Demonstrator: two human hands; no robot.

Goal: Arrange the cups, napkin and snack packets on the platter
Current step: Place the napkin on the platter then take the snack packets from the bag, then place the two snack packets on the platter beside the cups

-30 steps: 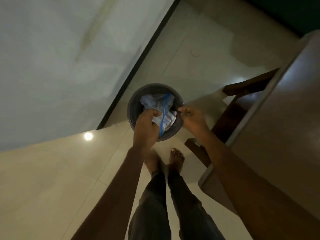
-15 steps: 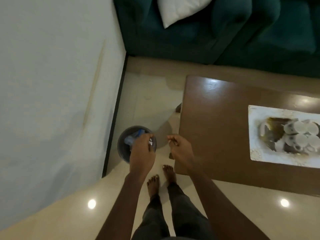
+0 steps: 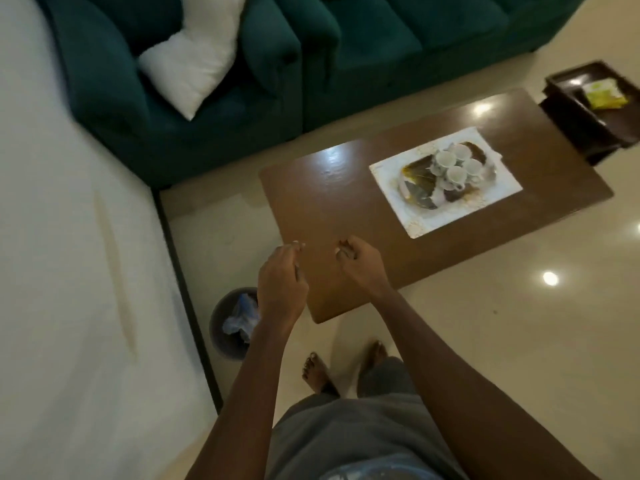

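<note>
Both hands, left (image 3: 281, 284) and right (image 3: 360, 263), are held empty, loosely curled, over the counter's (image 3: 346, 216) near corner. The clustered cups (image 3: 453, 166) on the platter (image 3: 415, 188) could be toppled by a hasty reach.

The left hand (image 3: 281, 284) is seen from the back only; its palm and most fingertips are hidden, so any contents cannot be told. The right hand (image 3: 360, 261) is curled, its palm turned away likewise. Part of the waste bin (image 3: 221, 327) is covered by the left forearm, and the crumpled material inside is too blurred to identify. The platter (image 3: 419, 199) is largely covered by cups (image 3: 455, 166); its pattern is smeared. Whether a napkin lies there cannot be told. The dark side tray (image 3: 568, 98) is cut by the right edge, and printing on the yellow packet (image 3: 604, 95) is illegible.
</note>
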